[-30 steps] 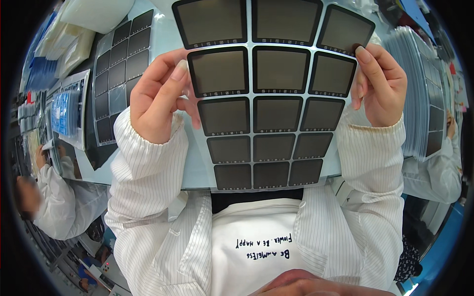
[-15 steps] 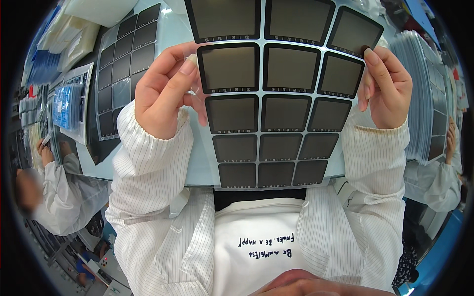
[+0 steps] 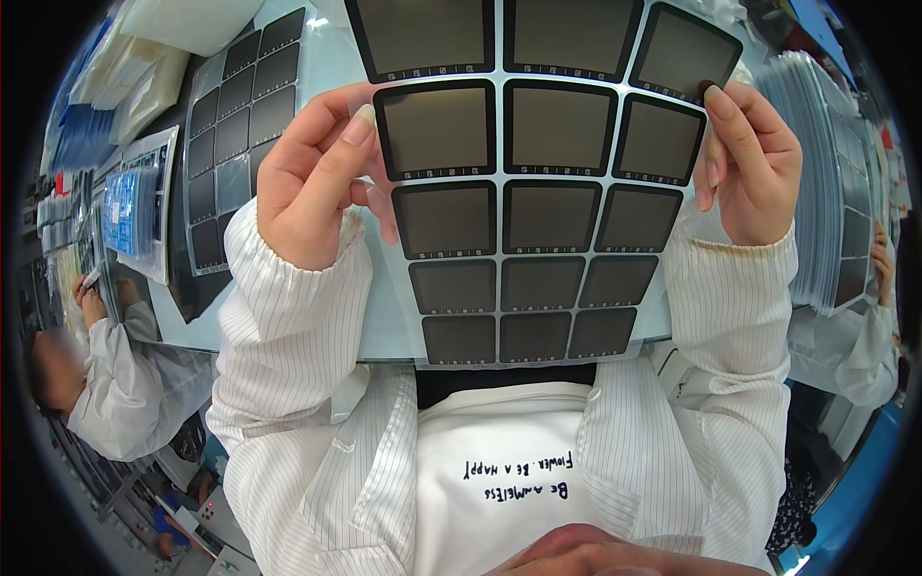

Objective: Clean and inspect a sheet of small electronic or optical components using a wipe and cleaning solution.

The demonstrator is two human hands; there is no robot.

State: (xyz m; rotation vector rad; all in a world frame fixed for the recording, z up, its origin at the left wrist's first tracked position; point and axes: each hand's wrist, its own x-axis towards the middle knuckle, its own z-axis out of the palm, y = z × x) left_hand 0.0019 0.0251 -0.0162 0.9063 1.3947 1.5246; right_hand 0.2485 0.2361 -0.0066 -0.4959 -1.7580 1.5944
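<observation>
Sheet [image 3: 547, 216] is up in center frame, tilted, its grid of dark panels [image 3: 560, 130] facing the camera; top row is clipped by the upper frame edge. Both hands are on it, one per side.

For a good hold: grip the side margins only, since a thumb on a panel would likely leave a print. Pull should be even left to right; the sheet looks thin, so squeezing inward would probably bow it. Grips look near level, which should limit twist. Lower edge deserves care: it sits at lower center by the table [image 3: 197, 331] front edge and could scuff there. Can't tell if it touches.

Left hand [image 3: 312, 187], left of center: light pinch, thumb in front at the side edge by the second row, other fingers curled behind, partly visible through the clear margin. Small gap, just the sheet's thickness.

Right hand [image 3: 754, 173], right of center: same kind of pinch, thumb at the edge near where the top two rows meet, fingers bent behind. Thumb tip is very near a panel corner; exact contact unclear. Neither hand is clenched or released.
</observation>
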